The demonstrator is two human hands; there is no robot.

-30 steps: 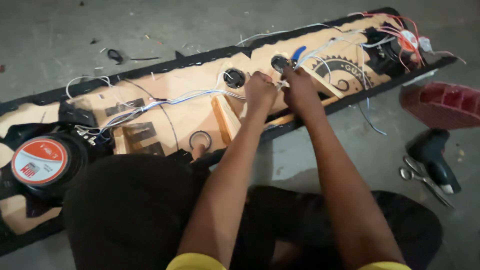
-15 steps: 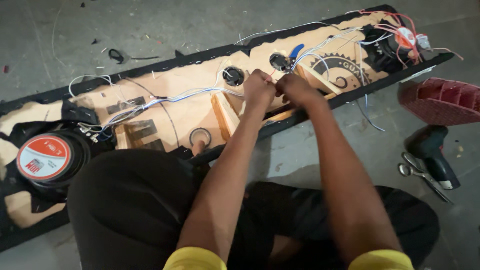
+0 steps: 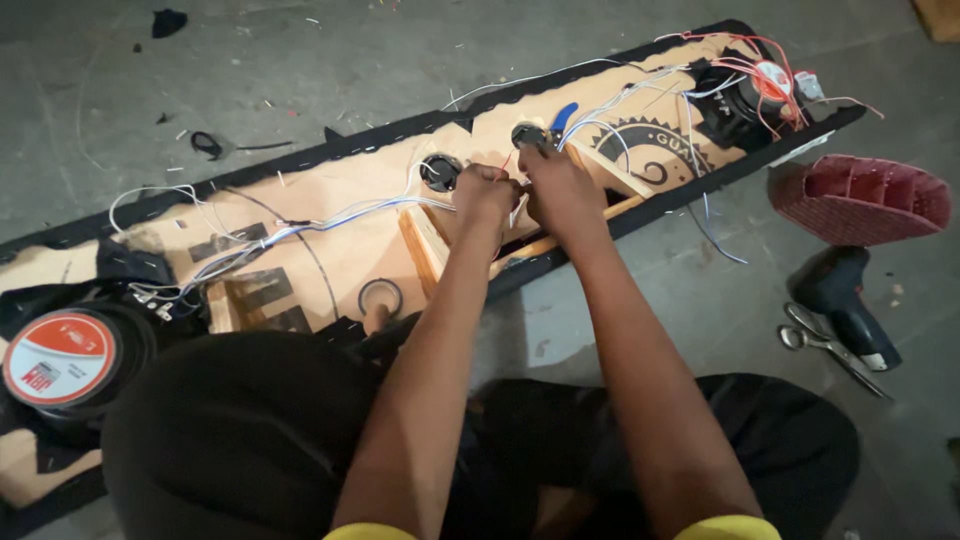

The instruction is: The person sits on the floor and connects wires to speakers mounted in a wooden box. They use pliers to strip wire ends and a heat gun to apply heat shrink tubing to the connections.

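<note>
Hands barely shifted since earlier frame. Left hand point(image 3: 487, 192) and right hand point(image 3: 560, 190), fingers curled, pinch thin wires point(image 3: 512, 170) between two small round speakers point(image 3: 441, 172) on long wooden panel point(image 3: 340, 215).

Bare matt wood panel point(image 3: 370, 210); glossy plastic-coated wires point(image 3: 330, 218); rough concrete floor point(image 3: 300, 70).

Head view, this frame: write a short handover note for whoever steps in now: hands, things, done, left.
Left hand and right hand: fists together, pinching thin wires over the long black-edged wooden speaker panel on the floor.
Things: big round orange-capped speaker at panel's left end; red ribbed plastic cover, dark power tool, scissors to the right.
Done: white wires run along panel.
Left: wire ends between the fists not visibly joined.
</note>
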